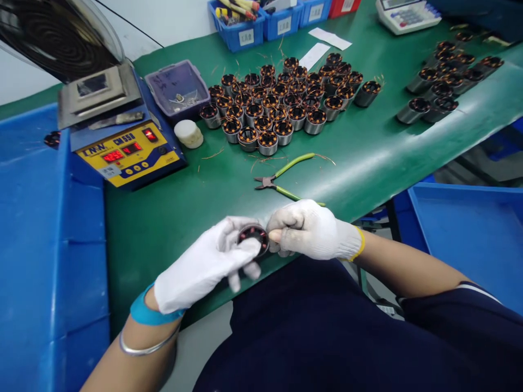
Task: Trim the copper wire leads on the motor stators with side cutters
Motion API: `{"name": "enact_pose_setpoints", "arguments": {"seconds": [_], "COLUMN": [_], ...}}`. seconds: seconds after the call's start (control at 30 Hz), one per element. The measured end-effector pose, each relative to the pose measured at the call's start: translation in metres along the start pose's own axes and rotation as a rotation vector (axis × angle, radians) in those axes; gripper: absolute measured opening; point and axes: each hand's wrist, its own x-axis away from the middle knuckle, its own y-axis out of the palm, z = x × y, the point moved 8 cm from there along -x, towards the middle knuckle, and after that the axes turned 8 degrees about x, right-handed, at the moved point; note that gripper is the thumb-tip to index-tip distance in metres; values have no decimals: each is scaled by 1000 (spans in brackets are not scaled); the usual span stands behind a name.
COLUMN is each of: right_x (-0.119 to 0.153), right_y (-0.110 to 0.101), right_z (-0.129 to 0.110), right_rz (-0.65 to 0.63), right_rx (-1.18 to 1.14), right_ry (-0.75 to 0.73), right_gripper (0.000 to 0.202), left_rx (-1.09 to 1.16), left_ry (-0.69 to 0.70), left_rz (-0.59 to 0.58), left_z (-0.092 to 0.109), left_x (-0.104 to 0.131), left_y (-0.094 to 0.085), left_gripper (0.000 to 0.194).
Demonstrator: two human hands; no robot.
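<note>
My left hand (212, 253), in a white glove, is wrapped round a round metal stator (253, 235) with copper windings in its dark core; the thumb lies across its opening. Against the stator's right side, my right hand (304, 231) is closed in a pinch, its thumb tip bare out of the glove. What those fingers pinch is too small to make out. Just beyond the hands, green-handled cutters (267, 182) lie with their jaws apart. Farther back stands a large group of similar stators (267, 142), thin copper wires sticking out of many.
At the left stand a yellow and blue soldering unit (131, 152), a purple tray (177, 87), a white round container (188, 134) and a blue bin (28, 228). More stators (412, 110) stand at the right. Blue boxes (245, 38) and a calculator (408, 16) are at the back.
</note>
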Motion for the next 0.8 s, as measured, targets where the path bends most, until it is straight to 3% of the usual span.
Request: {"name": "enact_pose_setpoints", "arguments": {"seconds": [0.07,0.13,0.2,0.27,0.3,0.4,0.43,0.5,0.6,0.67,0.73,0.8], "right_x": [-1,-2,-3,-5,-6,-8,-9,-10,-10,-9,-4,3], "right_y": [9,15,18,17,13,5,5,11,17,4,-11,-12], "right_z": [15,21,21,13,8,-2,2,15,24,18,-3,-25], "right_rz": [-45,-62,-83,-92,-71,26,31,-1,-48,26,175,287], "right_rx": [-187,-328,-374,-277,-174,60,32,-153,-250,26,466,869], "right_ry": [156,216,202,126,68,-26,14,146,205,86,-143,-390], "right_gripper": [22,29,32,27,22,13,14,20,24,25,29,37], "left_rx": [52,107,168,137,43,-475,-643,-898,-1085,-1110,-1088,-1060], "left_ry": [223,433,582,604,555,413,467,715,995,1013,961,899], "left_rz": [87,123,171,165,129,27,70,221,316,328,346,347], "left_z": [14,27,36,40,39,27,28,38,40,38,38,38], "left_x": [6,14,21,21,17,8,8,17,30,29,26,23], "left_y": [-6,-10,-16,-15,-10,5,5,6,12,11,6,4], "left_gripper": [46,19,32,23,13,36,39,44,49,48,46,45]}}
